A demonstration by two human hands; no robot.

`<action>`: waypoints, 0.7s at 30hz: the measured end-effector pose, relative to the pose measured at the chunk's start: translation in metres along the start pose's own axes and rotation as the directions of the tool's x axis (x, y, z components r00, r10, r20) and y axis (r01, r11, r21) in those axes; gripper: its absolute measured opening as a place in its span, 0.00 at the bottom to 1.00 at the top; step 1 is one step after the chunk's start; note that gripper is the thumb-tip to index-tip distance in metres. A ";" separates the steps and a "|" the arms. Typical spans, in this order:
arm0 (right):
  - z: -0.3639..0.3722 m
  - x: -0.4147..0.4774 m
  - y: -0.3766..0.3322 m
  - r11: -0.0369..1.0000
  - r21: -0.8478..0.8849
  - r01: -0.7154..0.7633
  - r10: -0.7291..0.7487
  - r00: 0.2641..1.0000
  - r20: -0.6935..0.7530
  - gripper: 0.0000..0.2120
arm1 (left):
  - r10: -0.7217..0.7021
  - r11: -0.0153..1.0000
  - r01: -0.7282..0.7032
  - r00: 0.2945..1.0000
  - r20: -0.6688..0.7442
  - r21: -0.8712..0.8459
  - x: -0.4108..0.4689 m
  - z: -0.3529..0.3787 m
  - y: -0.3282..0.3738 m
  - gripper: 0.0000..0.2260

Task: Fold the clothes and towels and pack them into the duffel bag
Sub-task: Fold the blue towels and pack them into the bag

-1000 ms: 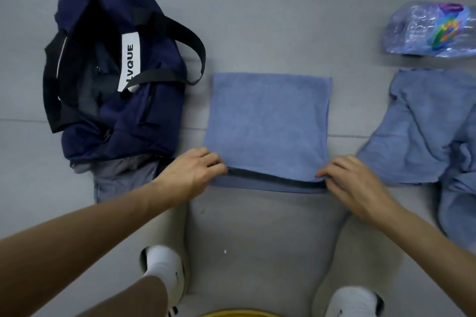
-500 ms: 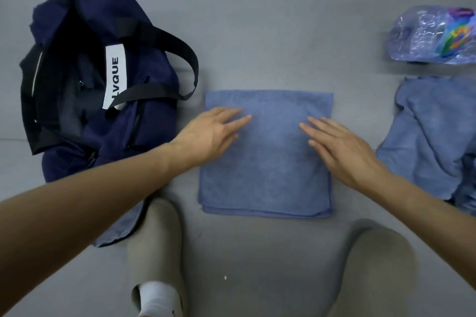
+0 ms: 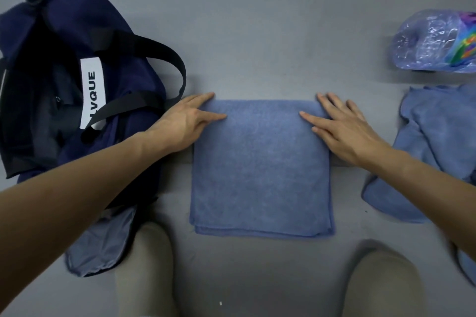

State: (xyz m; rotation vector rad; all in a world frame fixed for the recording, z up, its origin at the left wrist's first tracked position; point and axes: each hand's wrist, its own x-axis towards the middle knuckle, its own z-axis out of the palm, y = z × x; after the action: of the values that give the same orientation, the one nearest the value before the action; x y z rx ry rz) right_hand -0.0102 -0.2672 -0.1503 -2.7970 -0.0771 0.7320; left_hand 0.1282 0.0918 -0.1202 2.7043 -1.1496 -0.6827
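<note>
On the floor, both hands have slid up to the folded towel (image 3: 260, 170)'s far corners since a moment ago, left hand (image 3: 188, 123) and right hand (image 3: 342, 126) flat, fingers straight, pressing; fold looks done, duffel bag (image 3: 77, 95) next I'd guess.

The left arm (image 3: 85, 183) stretches in from the lower left, the right arm (image 3: 422, 180) from the lower right. The left hand (image 3: 189, 121) and right hand (image 3: 345, 127) lie flat mid-frame, fingers straight.

grey floor (image 3: 257, 20), folded blue towel (image 3: 261, 170), navy duffel bag (image 3: 77, 100), loose towels (image 3: 435, 141), plastic bag (image 3: 435, 41)
</note>
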 end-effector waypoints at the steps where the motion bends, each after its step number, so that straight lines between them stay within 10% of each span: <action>1: -0.001 0.002 0.002 1.000 -0.018 0.005 -0.005 1.000 0.003 0.33 | -0.001 1.000 0.001 1.000 0.011 0.024 0.002 -0.001 0.000 0.17; 21: -0.032 0.028 0.020 0.965 0.261 -0.009 0.044 0.991 -0.129 0.20 | -0.239 0.970 0.226 0.954 -0.182 -0.087 0.035 -0.022 0.007 0.13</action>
State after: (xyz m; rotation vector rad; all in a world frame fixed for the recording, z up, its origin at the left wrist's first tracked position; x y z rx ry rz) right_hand 0.0301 -0.2908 -0.1419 -2.5903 0.0757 0.5160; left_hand 0.1554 0.0606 -0.1113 2.8017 -0.7590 -0.4634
